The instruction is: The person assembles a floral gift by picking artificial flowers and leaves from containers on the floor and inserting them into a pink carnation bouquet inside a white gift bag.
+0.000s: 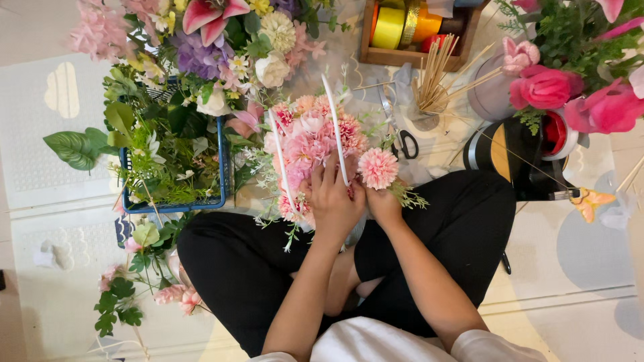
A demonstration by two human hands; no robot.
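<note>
A pink flower arrangement (pixel 310 151) with a white hoop handle (pixel 333 127) is held upright over the lap; a pink carnation (pixel 378 167) is pressed against its right side.

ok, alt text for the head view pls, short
Seen from above, a seated person's left hand presses into a pink flower arrangement with a white handle on their lap, while the right hand holds a pink bloom beside it. Around them lie a blue basket of greenery, scissors, wooden sticks and ribbon spools.
</note>
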